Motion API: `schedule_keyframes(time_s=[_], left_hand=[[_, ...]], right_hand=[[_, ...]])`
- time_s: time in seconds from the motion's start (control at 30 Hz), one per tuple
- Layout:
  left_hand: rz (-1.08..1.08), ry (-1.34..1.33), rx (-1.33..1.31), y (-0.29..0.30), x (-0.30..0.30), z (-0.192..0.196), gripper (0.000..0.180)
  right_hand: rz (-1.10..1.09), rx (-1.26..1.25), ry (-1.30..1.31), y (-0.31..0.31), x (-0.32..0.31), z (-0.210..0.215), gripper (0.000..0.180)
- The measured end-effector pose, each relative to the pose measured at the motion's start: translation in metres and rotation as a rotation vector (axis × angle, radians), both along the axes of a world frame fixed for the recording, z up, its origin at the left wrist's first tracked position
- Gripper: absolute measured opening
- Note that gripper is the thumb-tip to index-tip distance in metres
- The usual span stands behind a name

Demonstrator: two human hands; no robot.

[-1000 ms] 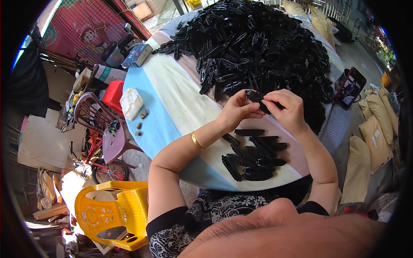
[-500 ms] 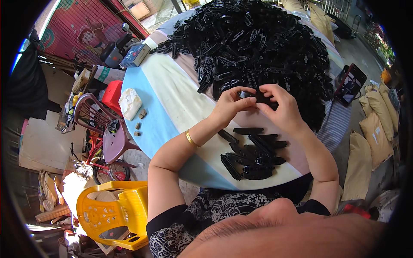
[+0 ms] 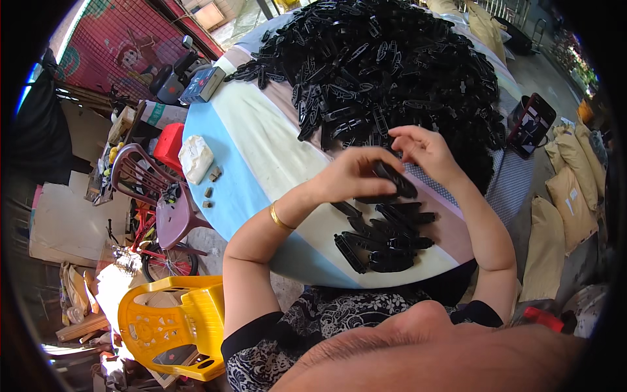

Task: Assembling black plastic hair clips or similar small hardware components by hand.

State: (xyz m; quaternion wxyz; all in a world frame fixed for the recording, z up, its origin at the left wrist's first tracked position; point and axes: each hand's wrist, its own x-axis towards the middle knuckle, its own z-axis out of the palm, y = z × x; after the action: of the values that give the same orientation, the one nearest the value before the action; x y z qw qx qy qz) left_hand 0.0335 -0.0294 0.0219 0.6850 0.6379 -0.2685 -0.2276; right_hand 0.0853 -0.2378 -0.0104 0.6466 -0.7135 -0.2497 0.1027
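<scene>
My left hand [image 3: 358, 175] is closed round a long, black, slightly curved plastic piece [image 3: 396, 181], held just above the table between thumb and fingers. Up and to the right of it, my right hand [image 3: 426, 155] is raised with its fingers loosely bent and apart, and nothing shows in them. Its fingertips are beside the near edge of a large heap of similar black pieces [image 3: 392, 72]. Between my forearms and the table's near edge lies a small group of the same black pieces [image 3: 385, 238], some overlapping.
A striped cloth covers the round table [image 3: 251, 144]. On its left are a white bag [image 3: 195, 159], small brownish blocks and a blue box [image 3: 203, 85]. A phone [image 3: 532, 125] stands at the right edge. Yellow [image 3: 196, 320] and purple chairs [image 3: 175, 219] flank the left; tan sacks [image 3: 545, 251] stand right.
My left hand has moved slightly down toward the small group with the black piece in it. My right hand has let go of the piece and drawn away from it.
</scene>
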Motion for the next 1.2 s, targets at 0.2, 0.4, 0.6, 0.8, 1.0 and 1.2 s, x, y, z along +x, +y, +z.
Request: schedule_keyframes(time_s=[0.2,0.4,0.6,0.8,1.0,1.2], left_hand=[[-0.308,-0.535,0.255,-0.014,-0.01,-0.005,0.033],[0.901,-1.011,0.784,0.021,0.045,-0.041,0.025],[0.829,-0.975,0.953,0.037,0.056,-0.05,0.029],[0.594,-0.423,0.45,0.016,0.04,-0.03,0.025],[0.378,0.026,-0.114,0.01,0.036,-0.037,0.022],[0.186,0.432,-0.452,0.015,0.041,-0.045,0.033]], right_hand=[[-0.206,-0.71,-0.904,0.018,-0.012,-0.038,0.026],[-0.293,-0.61,-0.898,0.021,-0.015,-0.029,0.007],[-0.365,-0.294,-0.843,0.013,-0.007,-0.01,0.01],[-0.343,-0.119,-0.825,0.01,-0.007,-0.001,0.011],[-0.338,-0.028,-0.747,0.012,-0.013,0.003,0.011],[-0.233,-0.004,-0.887,0.014,-0.012,0.003,0.014]])
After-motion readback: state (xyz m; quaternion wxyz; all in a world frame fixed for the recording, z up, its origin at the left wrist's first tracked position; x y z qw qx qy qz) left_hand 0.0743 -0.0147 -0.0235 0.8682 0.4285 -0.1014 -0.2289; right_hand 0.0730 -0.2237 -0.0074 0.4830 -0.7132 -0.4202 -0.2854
